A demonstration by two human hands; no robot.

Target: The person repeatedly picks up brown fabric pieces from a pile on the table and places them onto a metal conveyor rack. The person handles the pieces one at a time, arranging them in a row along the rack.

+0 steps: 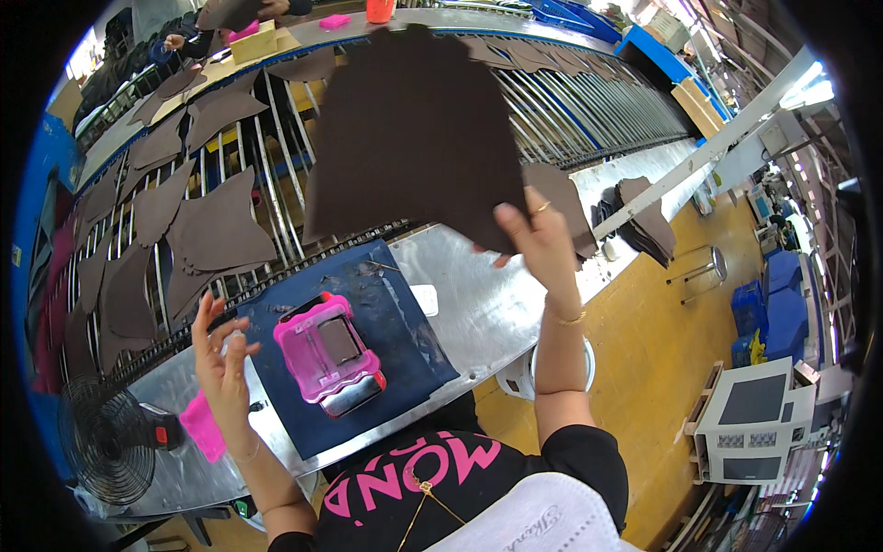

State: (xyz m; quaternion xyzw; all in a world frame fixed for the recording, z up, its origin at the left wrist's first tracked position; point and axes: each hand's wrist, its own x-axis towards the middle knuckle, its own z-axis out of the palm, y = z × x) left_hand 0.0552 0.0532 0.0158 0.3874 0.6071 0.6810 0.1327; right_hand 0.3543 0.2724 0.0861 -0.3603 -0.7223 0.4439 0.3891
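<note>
A large dark brown cut sheet, perhaps leather or fabric, [414,129] hangs raised over the near edge of the slatted conveyor. Its lower right corner is pinched between the thumb and fingers of my right hand [536,235]. My left hand [221,354] is held up with its fingers apart and nothing in them, over the left side of a dark blue mat [276,377]. To its right on the mat sits a pink scalloped tray [306,368] with a dark rectangular piece inside. A pink cloth [202,425] lies below my left hand on the metal table.
Many brown cut pieces [221,225] lie on the conveyor [589,115]. More brown pieces [648,221] are stacked at the table's right end, by a slanting pale post [681,156]. A black fan [108,440] stands at the left. Another person's hand [175,42] shows across the conveyor.
</note>
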